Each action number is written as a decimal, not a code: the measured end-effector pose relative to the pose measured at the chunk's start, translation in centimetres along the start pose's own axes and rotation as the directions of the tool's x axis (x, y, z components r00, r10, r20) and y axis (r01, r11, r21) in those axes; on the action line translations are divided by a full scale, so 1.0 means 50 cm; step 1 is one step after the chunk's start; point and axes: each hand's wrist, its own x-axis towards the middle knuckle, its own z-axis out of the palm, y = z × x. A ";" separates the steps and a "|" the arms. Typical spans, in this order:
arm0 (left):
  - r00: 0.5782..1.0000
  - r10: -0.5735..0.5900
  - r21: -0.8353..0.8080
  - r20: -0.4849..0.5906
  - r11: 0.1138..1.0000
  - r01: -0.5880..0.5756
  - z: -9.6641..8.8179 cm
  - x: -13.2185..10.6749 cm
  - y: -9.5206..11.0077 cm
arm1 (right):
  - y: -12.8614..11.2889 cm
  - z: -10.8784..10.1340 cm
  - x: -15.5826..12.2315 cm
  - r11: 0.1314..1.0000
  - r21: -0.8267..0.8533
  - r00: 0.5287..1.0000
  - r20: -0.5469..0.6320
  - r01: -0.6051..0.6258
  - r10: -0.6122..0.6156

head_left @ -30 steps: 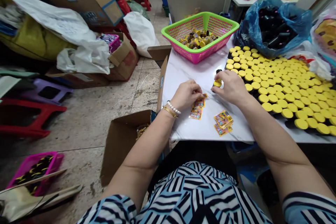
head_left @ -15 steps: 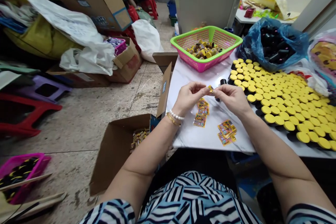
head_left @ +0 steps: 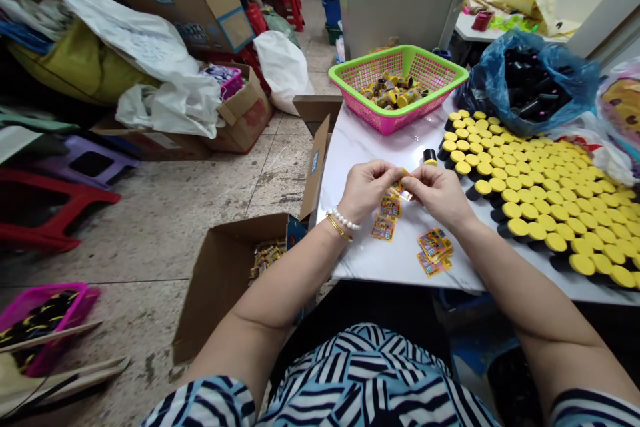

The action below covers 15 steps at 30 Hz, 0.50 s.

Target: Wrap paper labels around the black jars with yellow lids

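Note:
My left hand (head_left: 367, 188) and my right hand (head_left: 437, 192) meet above the white table (head_left: 370, 260), both pinching one small orange-yellow sticker (head_left: 401, 187) between their fingertips. Just under the hands lies a short strip of the same stickers (head_left: 386, 217), and a second small pile of stickers (head_left: 433, 244) lies nearer the table's front edge. A single black bottle with a yellow cap (head_left: 429, 157) stands alone beyond the hands, left of a wide field of several yellow-capped bottles (head_left: 540, 193).
A green-and-pink basket (head_left: 400, 61) holding labelled bottles sits at the table's far end. A blue bag of black bottles (head_left: 530, 80) lies at the right. An open cardboard box (head_left: 235, 267) stands on the floor to the left. Stools, boxes and bags crowd the floor.
My hands left the table, where the right held a yellow-capped bottle, and came together in the air on one sticker. The bottle now stands alone. The view shifted slightly.

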 end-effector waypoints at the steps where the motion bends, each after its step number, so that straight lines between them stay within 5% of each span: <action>1: 0.999 0.019 0.014 -0.028 1.000 -0.019 0.001 -0.002 -0.001 | 0.002 0.004 -0.002 1.000 -0.011 1.000 -0.010 -0.007 0.007; 6: 0.982 0.097 0.002 -0.159 0.995 -0.098 0.003 -0.020 0.014 | 0.008 0.010 -0.003 0.995 0.100 0.985 -0.172 0.004 0.013; 15: 0.997 -0.013 -0.050 -0.078 0.999 0.009 0.033 -0.062 0.057 | -0.002 0.002 -0.008 0.994 0.077 0.953 -0.299 0.077 -0.050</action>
